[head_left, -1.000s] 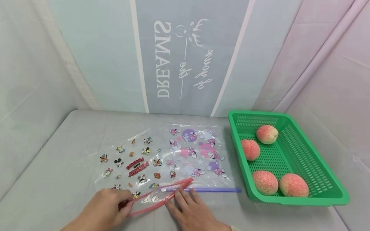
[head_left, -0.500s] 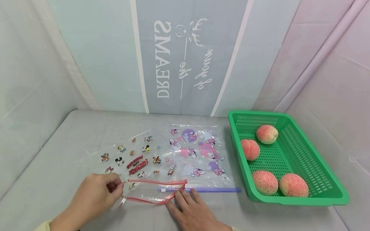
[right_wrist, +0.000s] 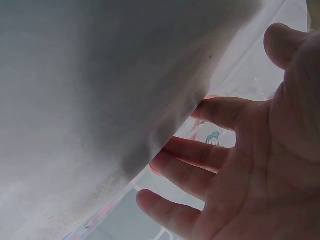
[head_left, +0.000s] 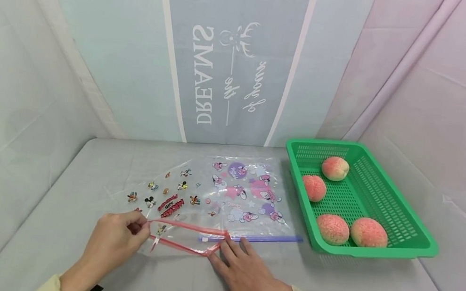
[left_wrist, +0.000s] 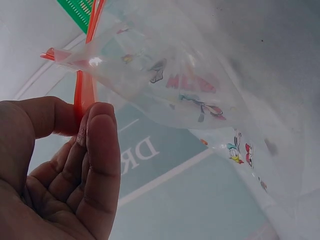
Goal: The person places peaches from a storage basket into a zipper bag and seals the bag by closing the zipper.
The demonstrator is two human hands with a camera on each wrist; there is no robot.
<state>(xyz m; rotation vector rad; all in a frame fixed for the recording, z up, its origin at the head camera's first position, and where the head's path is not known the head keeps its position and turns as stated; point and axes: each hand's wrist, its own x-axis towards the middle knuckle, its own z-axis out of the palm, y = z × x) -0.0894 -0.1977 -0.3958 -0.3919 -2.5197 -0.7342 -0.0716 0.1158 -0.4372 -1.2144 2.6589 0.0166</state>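
Lying on a grey cloth surface (head_left: 94, 169), as shown in the head view: one clear plastic bag with small multicoloured cartoon prints (head_left: 177, 206), its mouth edged with two red zip strips (head_left: 190, 228) standing parted. The left end of that mouth is pinched between the thumb and fingertips of the left hand (head_left: 117, 235), just beside a small white slider (head_left: 156, 240). The right end is touched by the fingertips of the right hand (head_left: 249, 277), whose fingers are held straight and spread, the thumb set apart. Partly overlapped by the first: one clear plastic bag with pink and purple prints (head_left: 249, 192), edged with a purple zip strip (head_left: 266, 238). To the right: one rectangular green perforated plastic basket (head_left: 413, 254), in which four pink-and-cream peaches (head_left: 332, 230) are held, two of them along the near wall. Behind: one blue-grey fabric backdrop (head_left: 239, 4), printed in white.

Left wrist view: a red strip is gripped at the fingertips, the film being spread out beyond; a corner of the basket is shown at the top.

Right wrist view: the palm and extended fingers are shown, red edging being visible by the fingertips, which are partly hidden by grey cloth.
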